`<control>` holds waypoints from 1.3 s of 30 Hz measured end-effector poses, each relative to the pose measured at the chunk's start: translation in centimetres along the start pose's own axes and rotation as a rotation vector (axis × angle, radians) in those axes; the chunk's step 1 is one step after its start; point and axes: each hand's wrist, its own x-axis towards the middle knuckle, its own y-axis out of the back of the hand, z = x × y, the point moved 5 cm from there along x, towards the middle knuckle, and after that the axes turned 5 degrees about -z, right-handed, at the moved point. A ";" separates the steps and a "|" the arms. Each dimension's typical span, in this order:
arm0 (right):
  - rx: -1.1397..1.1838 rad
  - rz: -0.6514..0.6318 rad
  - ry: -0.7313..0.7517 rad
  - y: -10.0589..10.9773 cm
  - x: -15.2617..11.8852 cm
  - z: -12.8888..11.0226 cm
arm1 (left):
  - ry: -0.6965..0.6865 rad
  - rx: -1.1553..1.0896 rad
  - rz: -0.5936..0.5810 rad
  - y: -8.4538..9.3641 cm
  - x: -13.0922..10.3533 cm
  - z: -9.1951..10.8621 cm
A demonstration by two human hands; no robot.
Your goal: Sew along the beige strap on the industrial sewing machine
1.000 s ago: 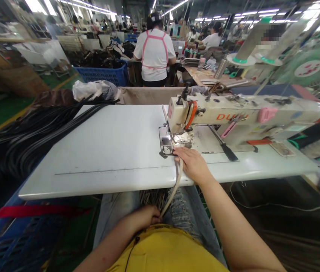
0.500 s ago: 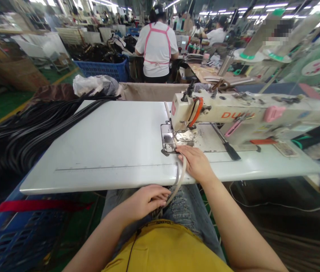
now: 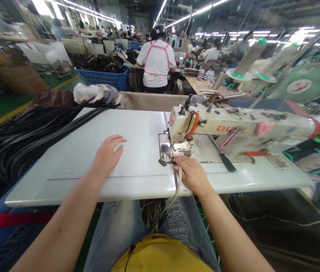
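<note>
- Lettering in orange on the sewing machine [image 3: 233,126] arm: "DU" legible, the rest hidden behind pink snips clipped to the arm.
- Beige strap [image 3: 178,181] under the right hand: long axis running from the needle plate [image 3: 166,148] toward the table's near edge, then dropping over that edge and curving down to the lap.
- Right hand [image 3: 191,173] laid flat on the strap just before the presser foot, fingers pointing at the needle plate, pressing rather than gripping.
- Left hand [image 3: 107,154] spread wide, holding nothing, palm down over the bare white table [image 3: 91,151], well apart from the strap.
- Black cords [image 3: 26,136] heaped at the left, lying lengthwise from the table's far left corner out past its left edge.
- Black-handled screwdriver [image 3: 222,153] lying on the machine bed, handle toward the near edge.
- Green fan [image 3: 304,81] at the far right.
- Person in a white shirt with pink apron straps [image 3: 156,60] standing beyond, back turned.
</note>
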 end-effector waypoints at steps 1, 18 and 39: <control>-0.004 0.004 0.002 0.0 0.0 0.0 | 0.009 0.049 0.049 0.0 0.7 -0.9; -0.058 0.021 0.070 0.0 -0.3 0.2 | 0.405 0.026 0.267 0.8 1.2 -7.9; -0.133 0.038 0.128 -0.7 -0.7 1.2 | 0.549 -0.119 0.317 1.2 1.4 -8.9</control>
